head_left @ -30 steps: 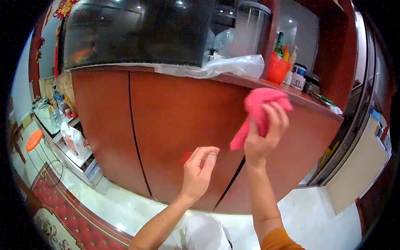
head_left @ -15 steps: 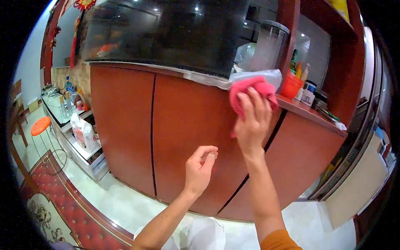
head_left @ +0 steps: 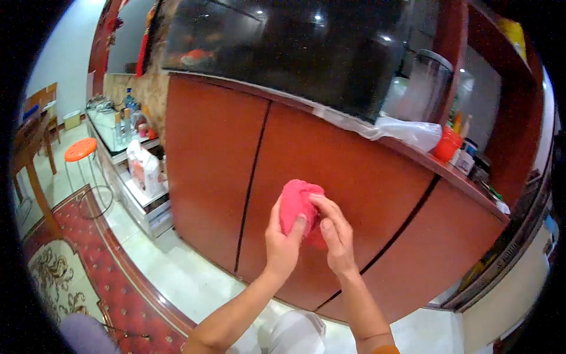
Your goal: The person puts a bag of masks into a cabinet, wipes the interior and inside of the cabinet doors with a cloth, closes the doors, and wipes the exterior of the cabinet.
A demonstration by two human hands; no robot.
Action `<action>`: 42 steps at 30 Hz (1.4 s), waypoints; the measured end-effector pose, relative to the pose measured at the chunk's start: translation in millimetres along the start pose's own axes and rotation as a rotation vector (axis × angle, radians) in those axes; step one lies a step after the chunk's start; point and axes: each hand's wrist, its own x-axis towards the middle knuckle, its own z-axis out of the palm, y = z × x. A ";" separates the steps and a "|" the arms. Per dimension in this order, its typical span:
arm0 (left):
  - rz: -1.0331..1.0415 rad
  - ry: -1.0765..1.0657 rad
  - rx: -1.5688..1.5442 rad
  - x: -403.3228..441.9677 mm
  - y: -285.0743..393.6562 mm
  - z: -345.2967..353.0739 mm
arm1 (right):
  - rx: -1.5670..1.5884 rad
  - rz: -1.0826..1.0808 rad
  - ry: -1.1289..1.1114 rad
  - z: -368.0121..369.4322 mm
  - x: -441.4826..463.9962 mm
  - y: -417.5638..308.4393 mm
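A bunched pink cloth is between my two hands, in front of the reddish-brown cabinet doors. My left hand grips it from the left, with the thumb across its lower part. On the cloth's right side, my right hand has its fingers curled against the edge of the cloth. The cloth is folded into a compact bundle, and its far side is hidden.
Along the cabinet top are a dark glass tank, a crumpled plastic bag, a red basket and small bottles. At left stand an orange stool, a low glass-topped unit and a patterned red rug.
My right hand has come down from the cabinet's top edge with the pink cloth. My left hand has closed on the cloth. The view has swung left.
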 end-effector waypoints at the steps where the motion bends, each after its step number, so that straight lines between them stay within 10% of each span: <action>1: 0.003 0.044 0.036 7.0 -1.9 -8.7 | 0.030 0.062 0.031 5.9 3.5 0.9; 12: 0.802 0.174 0.893 174.1 15.0 -16.6 | -0.540 -0.287 0.137 35.8 54.4 34.0; 27: 0.608 -0.003 1.018 77.3 -93.2 -122.8 | -0.925 -0.366 0.041 55.8 39.5 70.2; 33: 0.701 0.449 0.683 173.3 3.3 -78.6 | -0.962 -0.387 -0.058 45.6 38.6 69.4; 42: 0.773 0.116 1.121 153.0 -51.6 -112.1 | -0.987 -0.372 -0.068 51.0 34.6 79.9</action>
